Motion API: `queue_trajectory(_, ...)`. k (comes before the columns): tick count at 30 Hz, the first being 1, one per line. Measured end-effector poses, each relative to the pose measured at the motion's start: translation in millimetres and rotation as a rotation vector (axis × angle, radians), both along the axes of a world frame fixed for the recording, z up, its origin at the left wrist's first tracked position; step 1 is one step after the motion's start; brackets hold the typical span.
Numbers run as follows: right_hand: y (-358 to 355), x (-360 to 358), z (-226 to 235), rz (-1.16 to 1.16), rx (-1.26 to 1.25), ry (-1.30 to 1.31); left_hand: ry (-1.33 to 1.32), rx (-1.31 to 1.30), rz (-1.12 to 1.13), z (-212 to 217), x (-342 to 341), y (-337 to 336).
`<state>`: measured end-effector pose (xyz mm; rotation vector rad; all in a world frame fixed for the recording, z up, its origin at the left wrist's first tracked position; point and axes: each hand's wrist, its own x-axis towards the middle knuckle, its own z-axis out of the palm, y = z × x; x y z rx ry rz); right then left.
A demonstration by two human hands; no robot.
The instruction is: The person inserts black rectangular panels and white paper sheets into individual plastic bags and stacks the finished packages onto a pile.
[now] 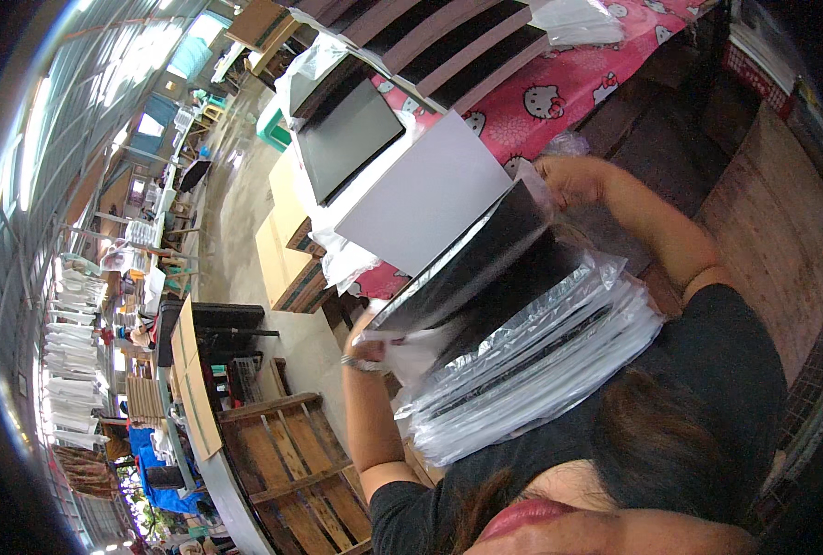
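A flat black panel [485, 273] in a clear plastic sleeve stretches between my two hands, tilted. My left hand [370, 348] is closed on the sleeve at the panel's left end, its fingers partly covered by plastic. At the opposite end, my right hand [569, 182] grips the sleeve's edge with bent fingers. Right below the panel, close to my body, lies a thick stack of plastic-wrapped panels [541, 365]. Just beyond the held panel a plain white board [425, 194] rests on the table, and a glossy black panel [351, 129] lies farther left.
The table has a pink cloth [546, 102] with a cartoon cat print. Rows of black and mauve pieces [439, 42] lie at its far side. Cardboard boxes [287, 250] stand left of the table, near a wooden pallet [291, 462]. A red crate [756, 72] is at the far right.
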<state>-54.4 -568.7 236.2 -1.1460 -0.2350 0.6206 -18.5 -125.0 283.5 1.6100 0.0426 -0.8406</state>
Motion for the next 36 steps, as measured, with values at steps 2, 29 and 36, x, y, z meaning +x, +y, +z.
queue_trajectory(2, -1.2, 9.4, -92.2, -0.182, 0.014, 0.241, 0.022, 0.121, -0.112, -53.2, 13.2, -9.3)
queue_trajectory(29, 141.8, 30.2, 56.6, -0.157, -0.600, -1.055, -0.733, -0.444, 0.160, 82.6, -36.8, -44.4)
queue_trajectory(36, 140.6, 34.6, 141.8, -0.267, -0.207, -0.739, -0.742, -0.509, 0.287, 93.9, -26.2, -93.5)
